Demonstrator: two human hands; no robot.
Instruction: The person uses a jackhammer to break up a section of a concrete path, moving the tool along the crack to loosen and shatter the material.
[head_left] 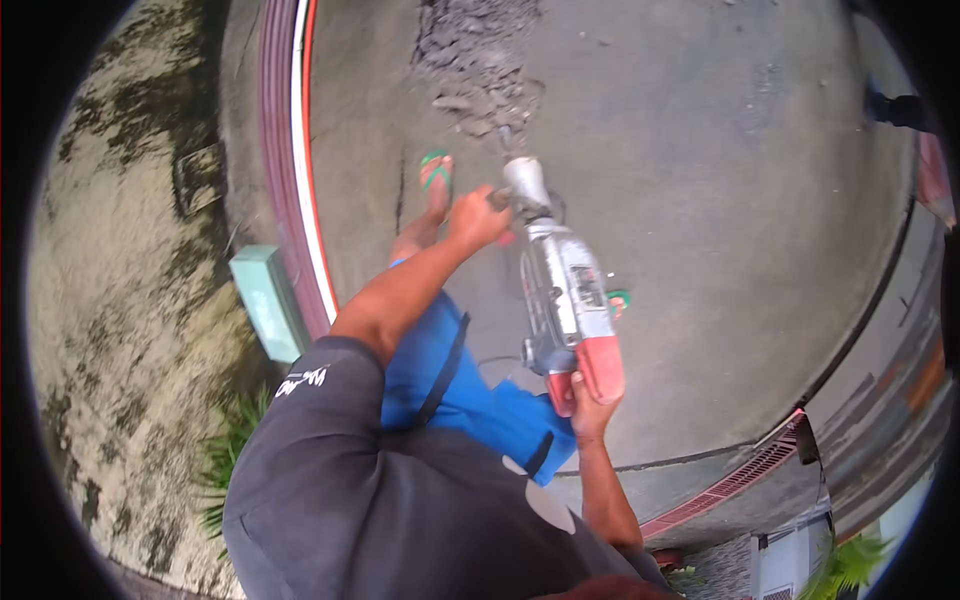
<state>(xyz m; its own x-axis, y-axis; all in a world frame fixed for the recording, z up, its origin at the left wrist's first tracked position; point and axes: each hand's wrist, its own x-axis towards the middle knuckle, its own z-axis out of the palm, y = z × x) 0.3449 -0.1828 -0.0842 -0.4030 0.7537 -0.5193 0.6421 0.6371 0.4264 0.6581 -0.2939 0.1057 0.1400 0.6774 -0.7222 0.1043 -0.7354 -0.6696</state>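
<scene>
A grey demolition hammer (568, 280) with a red rear handle slants across the middle of the view in front of me. My left hand (476, 217) is wrapped round its side handle near the pale nose. At the back end, my right hand (592, 408) grips the red handle. The chisel bit (507, 142) points away from me and meets the near end of a strip of broken concrete (478, 70). Where exactly the tip touches is hard to make out among the rubble.
My feet in green flip-flops (437, 170) stand either side of the tool on the concrete floor (700, 230). A stained wall (120, 250) and a pale green box (270, 303) lie left. A person's dark leg (900, 110) shows far right. A red grate (725, 490) edges the lower right.
</scene>
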